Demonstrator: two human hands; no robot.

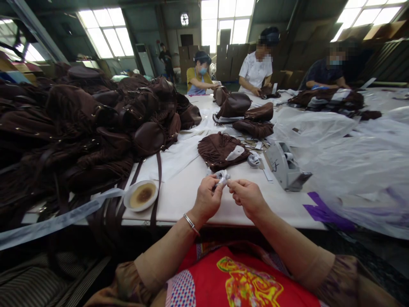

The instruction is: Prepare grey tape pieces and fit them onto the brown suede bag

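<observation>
Near the front edge of the white table (pixel 179 209), my left hand (pixel 209 196) is closed on a small whitish wrapped bundle (pixel 223 175). My right hand (pixel 247 196) meets it from the right, its thumb and forefinger pinched at the bundle's right side; whatever lies between those fingertips is too small to make out. Just beyond both hands lies a dark brown fringed bag (pixel 220 149) with a white piece (pixel 235 153) on it. A second whitish coil (pixel 254 160) rests at the bag's right.
Brown bags (pixel 79 119) are heaped at the left. A bowl of brownish liquid (pixel 140 196) sits by the front edge. A grey tape dispenser (pixel 286 166) and plastic sheeting (pixel 361 166) are on the right. Several people work across the table near more bags (pixel 234 104).
</observation>
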